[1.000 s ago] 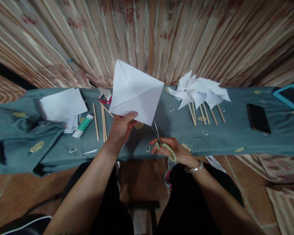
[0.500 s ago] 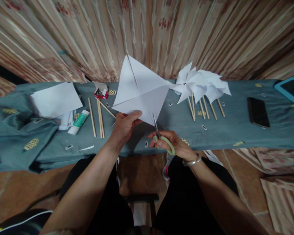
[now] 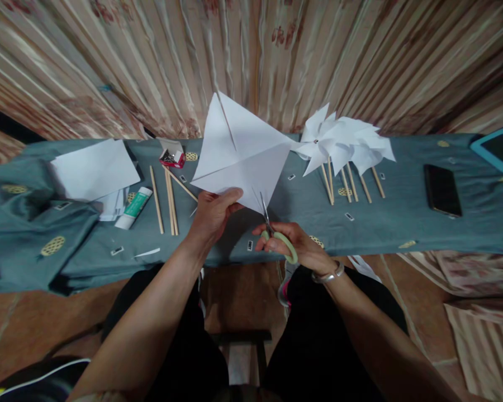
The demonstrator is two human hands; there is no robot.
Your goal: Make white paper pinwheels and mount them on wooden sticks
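Note:
A square sheet of white paper (image 3: pixel 243 145) is held up like a diamond, with slits running in from its top and left corners. My left hand (image 3: pixel 216 215) pinches its lower left edge, thumb on top and fingers beneath. In my right hand (image 3: pixel 295 240) is a pair of scissors (image 3: pixel 291 248) with pale green handles. Their slightly parted blades lie across the paper's lower corner. Just past the paper's right corner, several finished white paper pinwheels (image 3: pixel 343 145) on wooden sticks lie overlapping on the cloth.
On the left are stacked white paper (image 3: pixel 96 170), a green and white glue stick (image 3: pixel 134 208), several wooden sticks (image 3: pixel 170 201) and a small red box of metal pins (image 3: pixel 174 153). To the right lie a black phone (image 3: pixel 441 190) and a blue-framed device (image 3: pixel 501 149). A curtain (image 3: pixel 251 61) hangs behind.
Very little differs. The scissors and my right hand have shifted very slightly up and left at the paper's lower corner; my left hand keeps its hold.

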